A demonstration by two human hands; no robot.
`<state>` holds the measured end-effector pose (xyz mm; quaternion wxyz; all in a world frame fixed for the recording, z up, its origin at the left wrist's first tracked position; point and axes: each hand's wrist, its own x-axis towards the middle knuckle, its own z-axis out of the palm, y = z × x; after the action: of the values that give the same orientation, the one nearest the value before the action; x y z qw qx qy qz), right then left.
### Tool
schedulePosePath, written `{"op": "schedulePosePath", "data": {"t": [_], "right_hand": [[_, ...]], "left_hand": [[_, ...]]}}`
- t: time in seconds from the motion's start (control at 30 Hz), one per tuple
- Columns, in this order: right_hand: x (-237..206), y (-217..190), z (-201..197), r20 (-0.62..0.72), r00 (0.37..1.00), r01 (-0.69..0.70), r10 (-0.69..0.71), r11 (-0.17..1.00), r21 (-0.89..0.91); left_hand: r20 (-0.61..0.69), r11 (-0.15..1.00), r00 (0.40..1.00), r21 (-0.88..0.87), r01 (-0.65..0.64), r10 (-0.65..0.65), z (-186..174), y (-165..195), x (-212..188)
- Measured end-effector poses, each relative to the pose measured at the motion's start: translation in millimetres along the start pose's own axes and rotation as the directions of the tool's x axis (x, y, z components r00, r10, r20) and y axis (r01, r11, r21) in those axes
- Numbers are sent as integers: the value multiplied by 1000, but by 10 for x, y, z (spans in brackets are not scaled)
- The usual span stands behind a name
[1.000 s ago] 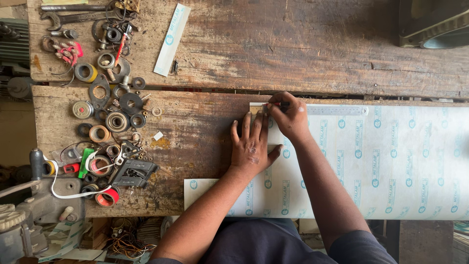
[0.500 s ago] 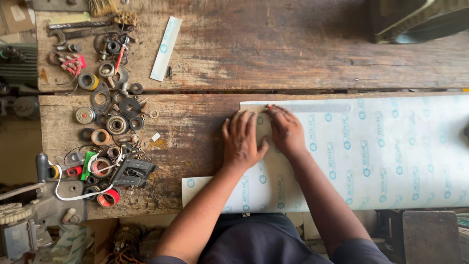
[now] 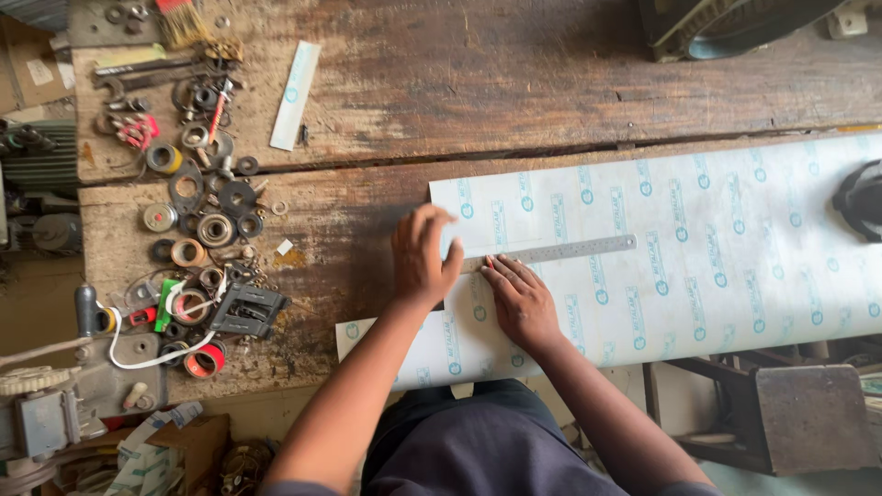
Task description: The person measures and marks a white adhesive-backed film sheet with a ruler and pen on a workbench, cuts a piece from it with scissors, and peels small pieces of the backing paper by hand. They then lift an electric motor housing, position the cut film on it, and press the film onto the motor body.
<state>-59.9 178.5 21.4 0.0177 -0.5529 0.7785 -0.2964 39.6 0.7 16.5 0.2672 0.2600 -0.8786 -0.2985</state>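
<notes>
Head view, contents by size, placed relative to the sheet:

1. Bench (image 3: 514, 101): worn wooden planks, bearing everything below.
2. Sheet (image 3: 717, 266): white with rows of blue round marks, lying flat on the bench, its near edge overhanging toward the person.
3. Parts pile (image 3: 197, 211): washers, bearings, rings and a spanner, well left of the sheet.
4. Ruler (image 3: 560, 252): steel, lying on the sheet near its left end, slightly tilted, right end higher.
5. Strip (image 3: 295, 95): narrow offcut of the same white material, up and left of the sheet, apart from it.
6. Left hand (image 3: 424, 257): open, palm down, fingers loosely spread across the sheet's left edge; grasping nothing.
7. Right hand (image 3: 522, 298): flat on the sheet, fingertips touching the ruler's left end, pressing rather than gripping.
</notes>
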Motion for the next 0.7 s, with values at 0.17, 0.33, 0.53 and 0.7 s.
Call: {"op": "schedulePosePath", "data": {"t": [0.17, 0.33, 0.53, 0.7], "right_hand": [[-12, 70, 69, 24, 1000, 7, -7, 1000, 1], [-30, 87, 109, 42, 999, -25, 25, 1000, 9], [-4, 103, 132, 66, 997, -35, 35, 999, 4], [-24, 108, 143, 90, 995, -39, 39, 999, 5]], "left_hand": [[377, 960, 926, 259, -102, -3, -176, 203, -686], [329, 949, 943, 281, -142, 43, -144, 213, -880], [309, 950, 950, 307, -63, -37, -102, 173, -789], [290, 946, 954, 324, -22, -77, -79, 153, -816]]}}
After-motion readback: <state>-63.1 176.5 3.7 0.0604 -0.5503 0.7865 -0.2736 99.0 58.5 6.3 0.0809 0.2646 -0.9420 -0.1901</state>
